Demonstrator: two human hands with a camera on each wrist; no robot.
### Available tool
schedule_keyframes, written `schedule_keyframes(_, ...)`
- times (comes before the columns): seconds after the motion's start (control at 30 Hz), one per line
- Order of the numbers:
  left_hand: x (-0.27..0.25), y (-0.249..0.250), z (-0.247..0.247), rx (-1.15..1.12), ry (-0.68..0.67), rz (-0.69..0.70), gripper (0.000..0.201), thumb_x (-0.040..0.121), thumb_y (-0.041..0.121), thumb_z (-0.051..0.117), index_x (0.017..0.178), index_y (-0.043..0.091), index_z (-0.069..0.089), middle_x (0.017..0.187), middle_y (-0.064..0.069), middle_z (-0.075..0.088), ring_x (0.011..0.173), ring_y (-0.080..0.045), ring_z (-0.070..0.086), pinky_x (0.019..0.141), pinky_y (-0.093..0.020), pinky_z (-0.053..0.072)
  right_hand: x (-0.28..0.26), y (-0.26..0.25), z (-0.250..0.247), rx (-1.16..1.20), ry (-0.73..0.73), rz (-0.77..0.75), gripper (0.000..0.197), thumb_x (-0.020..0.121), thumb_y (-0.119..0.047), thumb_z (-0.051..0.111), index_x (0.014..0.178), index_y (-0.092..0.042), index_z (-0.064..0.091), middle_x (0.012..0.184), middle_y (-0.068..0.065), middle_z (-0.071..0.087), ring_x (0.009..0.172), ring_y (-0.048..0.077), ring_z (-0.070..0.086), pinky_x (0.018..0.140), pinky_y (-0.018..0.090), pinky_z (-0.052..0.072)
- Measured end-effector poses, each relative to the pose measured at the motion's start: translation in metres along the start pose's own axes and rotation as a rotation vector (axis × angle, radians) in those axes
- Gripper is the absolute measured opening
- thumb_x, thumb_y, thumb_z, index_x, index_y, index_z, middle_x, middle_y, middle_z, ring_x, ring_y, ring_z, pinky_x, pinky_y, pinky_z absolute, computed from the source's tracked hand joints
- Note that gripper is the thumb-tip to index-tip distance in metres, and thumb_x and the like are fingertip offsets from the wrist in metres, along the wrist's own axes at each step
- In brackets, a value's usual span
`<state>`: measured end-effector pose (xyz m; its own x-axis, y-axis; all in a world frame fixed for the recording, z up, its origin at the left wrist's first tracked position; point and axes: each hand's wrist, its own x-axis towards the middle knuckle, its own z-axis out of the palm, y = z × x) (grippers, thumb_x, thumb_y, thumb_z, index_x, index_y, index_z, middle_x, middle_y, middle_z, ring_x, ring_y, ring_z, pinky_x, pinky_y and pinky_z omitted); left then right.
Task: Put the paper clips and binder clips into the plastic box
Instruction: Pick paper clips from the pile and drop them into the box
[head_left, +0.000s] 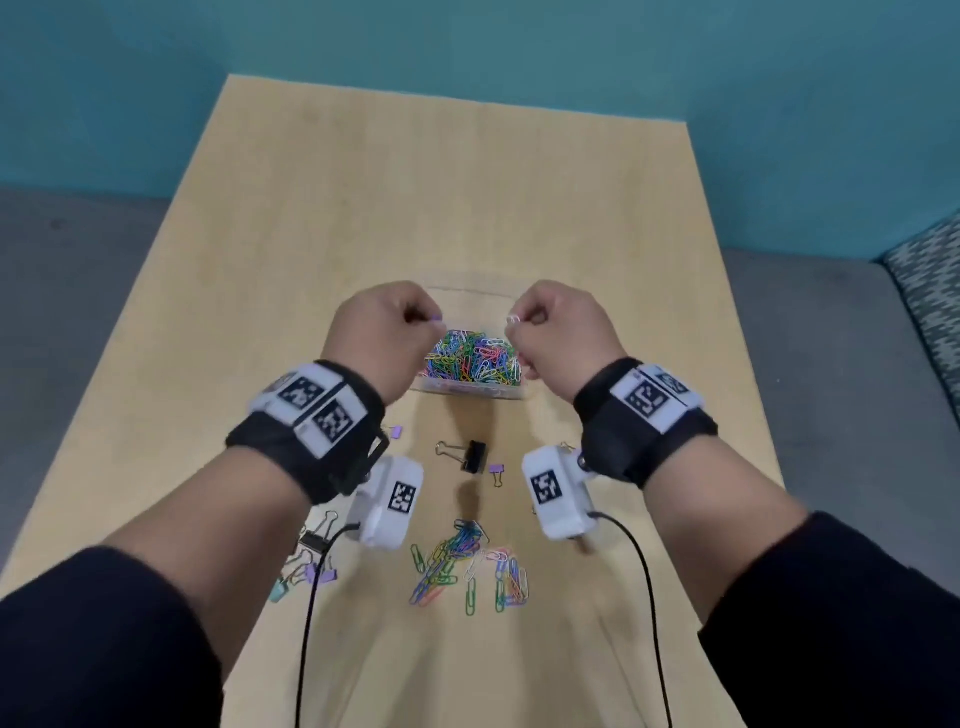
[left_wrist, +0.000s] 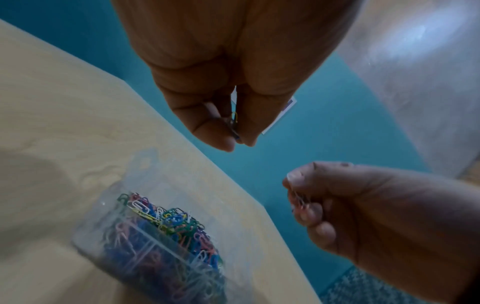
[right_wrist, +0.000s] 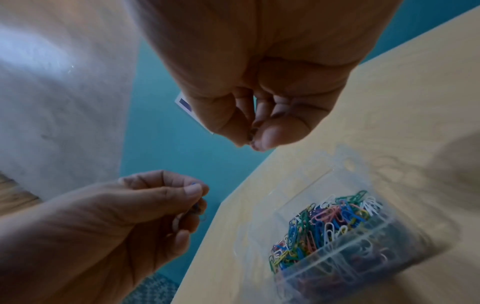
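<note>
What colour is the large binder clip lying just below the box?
Black binder clip, clearest in the head view.

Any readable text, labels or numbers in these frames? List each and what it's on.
No readable words or numbers in any view.
Left wrist band: black-and-white square marker codes only, no letters.
Right wrist band: the same kind of codes.
Small white card with a blue patch on the teal wall: too blurred to read.
Plastic box: no label visible.
</note>
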<state>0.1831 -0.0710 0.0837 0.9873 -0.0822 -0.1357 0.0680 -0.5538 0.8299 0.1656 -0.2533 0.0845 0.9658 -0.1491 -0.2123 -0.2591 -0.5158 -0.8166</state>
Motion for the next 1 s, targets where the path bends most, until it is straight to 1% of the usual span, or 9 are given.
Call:
schedule_keyframes(0.1,0.012,-0.004,0.009,0.096,-0.067,0.045,0.007,0.08,0.019,0.066,0.087,0.019,0.068,0.079,-0.001,0.066,0.07,-0.026,0.066,0.074,-0.041,0.055,0.013,-0.004,0.006,-0.106,-0.081,0.001,0.002,0.077,-0.019,0.059,0.078,-0.018,0.06,0.067,0.004,0.065,0.061,0.028,0.066,0.063,0.048,0.057)
schedule_keyframes(0.2,0.005,-0.023,0.008,0.13,-0.074,-0.005,0.025,0.082,0.024,0.066,0.106,0.02,0.066,0.096,0.001,0.065,0.079,-0.026,0.066,0.082,-0.041,0.053,0.007,0.006,0.001,-0.327,-0.134,0.048,0.028,0.083,-0.033,0.057,0.105,-0.016,0.061,0.094,0.007,0.068,0.082,0.028,0.066,0.078,0.042,0.054)
schedule_keyframes(0.33,-0.044,-0.05,-0.002,0.241,-0.042,0.007,0.025,0.084,0.022,0.064,0.109,0.02,0.066,0.102,-0.003,0.064,0.087,-0.026,0.064,0.085,-0.035,0.049,-0.048,0.031,-0.002,-0.464,-0.13,-0.083,0.027,0.089,-0.024,0.051,0.111,-0.011,0.061,0.104,0.013,0.064,0.094,0.032,0.06,0.082,0.038,0.049)
schedule_keyframes(0.47,-0.123,-0.079,0.013,0.447,-0.332,0.044,0.031,0.087,0.029,0.056,0.115,0.019,0.062,0.111,-0.004,0.056,0.099,-0.026,0.058,0.086,-0.034,0.045,-0.122,0.067,0.021,-0.708,-0.424,-0.2,0.026,0.089,-0.02,0.047,0.113,-0.014,0.054,0.108,0.008,0.054,0.1,0.03,0.052,0.081,0.04,0.045)
schedule_keyframes(0.53,-0.151,-0.091,0.026,0.562,-0.42,0.083,0.037,0.085,0.034,0.053,0.12,0.02,0.056,0.117,-0.001,0.05,0.103,-0.025,0.049,0.088,-0.038,0.044,-0.143,0.079,0.034,-0.858,-0.519,-0.293,0.041,0.082,-0.01,0.049,0.122,-0.014,0.045,0.119,0.006,0.049,0.104,0.029,0.044,0.083,0.041,0.045)
schedule_keyframes(0.63,-0.173,-0.095,0.043,0.703,-0.427,0.193,0.046,0.079,0.034,0.063,0.121,0.02,0.052,0.118,-0.002,0.052,0.098,-0.025,0.047,0.078,-0.039,0.05,-0.159,0.088,0.05,-0.956,-0.524,-0.408,0.066,0.075,-0.007,0.048,0.139,-0.006,0.03,0.135,0.01,0.039,0.11,0.034,0.041,0.086,0.044,0.044)
schedule_keyframes(0.77,-0.183,-0.103,0.048,0.781,-0.401,0.344,0.044,0.07,0.033,0.072,0.109,0.018,0.059,0.115,-0.008,0.057,0.093,-0.03,0.052,0.066,-0.041,0.054,-0.174,0.096,0.055,-1.005,-0.507,-0.503,0.06,0.076,-0.009,0.04,0.136,-0.004,0.032,0.138,0.012,0.037,0.111,0.035,0.041,0.08,0.046,0.046)
schedule_keyframes(0.87,-0.191,-0.107,0.037,0.687,-0.346,0.239,0.04,0.068,0.034,0.074,0.102,0.019,0.06,0.11,-0.004,0.054,0.091,-0.027,0.05,0.069,-0.04,0.053,-0.184,0.104,0.043,-0.9,-0.441,-0.391,0.055,0.075,-0.008,0.047,0.129,-0.012,0.039,0.123,0.008,0.047,0.099,0.032,0.048,0.075,0.041,0.047)
schedule_keyframes(1.0,-0.203,-0.111,0.033,0.563,-0.354,0.039,0.067,0.073,0.041,0.071,0.13,0.025,0.041,0.112,0.001,0.041,0.096,-0.021,0.041,0.083,-0.034,0.044,-0.204,0.111,0.038,-0.64,-0.371,-0.018,0.053,0.084,-0.035,0.059,0.128,-0.024,0.03,0.114,0.001,0.037,0.097,0.026,0.046,0.08,0.034,0.044)
